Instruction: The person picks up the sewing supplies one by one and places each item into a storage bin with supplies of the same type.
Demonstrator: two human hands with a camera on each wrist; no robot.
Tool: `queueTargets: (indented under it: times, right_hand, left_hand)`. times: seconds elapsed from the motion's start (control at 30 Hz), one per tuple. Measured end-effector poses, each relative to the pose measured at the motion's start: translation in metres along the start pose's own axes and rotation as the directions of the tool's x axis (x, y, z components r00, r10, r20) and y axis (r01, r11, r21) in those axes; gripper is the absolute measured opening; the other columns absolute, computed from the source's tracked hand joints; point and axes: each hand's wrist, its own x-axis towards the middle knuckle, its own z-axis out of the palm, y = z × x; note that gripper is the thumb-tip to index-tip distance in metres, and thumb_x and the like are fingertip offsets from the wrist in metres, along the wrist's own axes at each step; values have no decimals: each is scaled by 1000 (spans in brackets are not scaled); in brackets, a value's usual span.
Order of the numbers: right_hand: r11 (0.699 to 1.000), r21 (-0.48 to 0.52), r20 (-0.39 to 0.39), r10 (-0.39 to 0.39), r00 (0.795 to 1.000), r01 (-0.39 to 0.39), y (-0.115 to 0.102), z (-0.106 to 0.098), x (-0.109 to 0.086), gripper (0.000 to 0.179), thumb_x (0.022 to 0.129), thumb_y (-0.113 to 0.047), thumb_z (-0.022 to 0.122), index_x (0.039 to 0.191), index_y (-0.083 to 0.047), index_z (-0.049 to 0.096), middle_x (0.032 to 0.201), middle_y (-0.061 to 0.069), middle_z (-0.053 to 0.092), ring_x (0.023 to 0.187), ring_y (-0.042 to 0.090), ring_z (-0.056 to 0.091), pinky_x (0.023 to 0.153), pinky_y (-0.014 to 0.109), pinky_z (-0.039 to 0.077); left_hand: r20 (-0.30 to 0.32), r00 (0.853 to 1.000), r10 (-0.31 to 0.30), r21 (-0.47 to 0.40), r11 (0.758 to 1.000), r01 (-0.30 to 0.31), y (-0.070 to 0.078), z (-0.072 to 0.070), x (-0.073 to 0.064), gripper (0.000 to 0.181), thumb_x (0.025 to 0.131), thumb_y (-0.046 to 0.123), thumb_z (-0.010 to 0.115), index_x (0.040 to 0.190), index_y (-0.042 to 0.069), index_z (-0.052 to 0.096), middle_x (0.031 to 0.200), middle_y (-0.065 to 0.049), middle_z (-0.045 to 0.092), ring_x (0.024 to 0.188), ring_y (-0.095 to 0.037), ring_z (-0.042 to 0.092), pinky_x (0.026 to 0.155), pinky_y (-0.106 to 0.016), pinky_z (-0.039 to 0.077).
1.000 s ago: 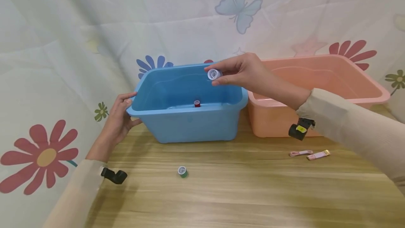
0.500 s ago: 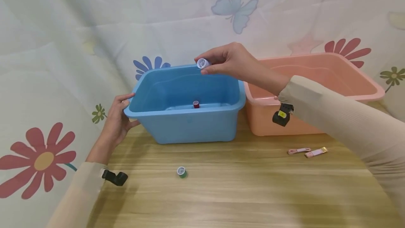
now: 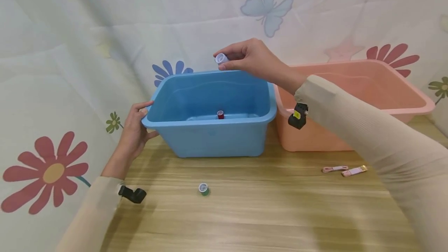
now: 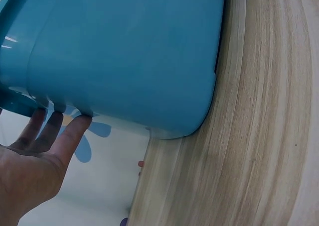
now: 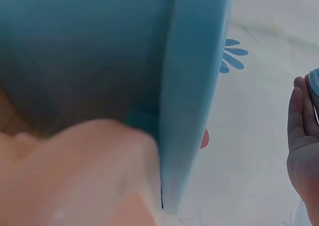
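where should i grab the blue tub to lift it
Take the blue tub by its rim at the two short ends, probably from left and right, fingers hooked underneath. It overhangs sides that taper downward, giving a lip; the left hand holds the left end. The peach tub sits right beside the other end, so room there may be tight.

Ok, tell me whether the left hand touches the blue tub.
Touching: in the left wrist view, the left hand has its fingers against the blue tub, no gap.
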Motion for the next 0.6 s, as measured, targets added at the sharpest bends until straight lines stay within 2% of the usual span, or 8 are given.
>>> queueTargets:
  times: [0.17, 0.4, 0.6]
  right_hand:
    - [999, 32, -5, -15, 1000, 15, -1, -1, 10, 46, 89, -39, 77, 131, -21, 70, 120, -5, 73, 107, 6, 69, 94, 27, 54]
    - [995, -90, 20, -29, 999, 30, -2, 0, 27, 46, 90, -42, 76, 130, -21, 70, 120, -6, 73, 107, 4, 68, 96, 24, 52]
    - [995, -102, 78, -13, 997, 21, 2, 7, 41, 46, 89, -41, 76, 130, -20, 70, 116, -4, 74, 102, 5, 70, 92, 23, 53]
  left_hand:
    - [8, 1000, 15, 13, 1000, -15, 2, 1, -1, 34, 106, 27, 43, 140, 24, 46, 140, -8, 46, 122, -28, 54, 81, -40, 59]
    - [3, 1000, 9, 23, 1000, -9, 3, 3, -2, 35, 106, 28, 43, 140, 24, 46, 141, -8, 46, 123, -27, 54, 81, -39, 58]
    - [-17, 1000, 0, 25, 1000, 1, 4, 3, -4, 35, 106, 29, 43, 140, 24, 46, 142, -8, 44, 123, -28, 54, 80, -38, 58]
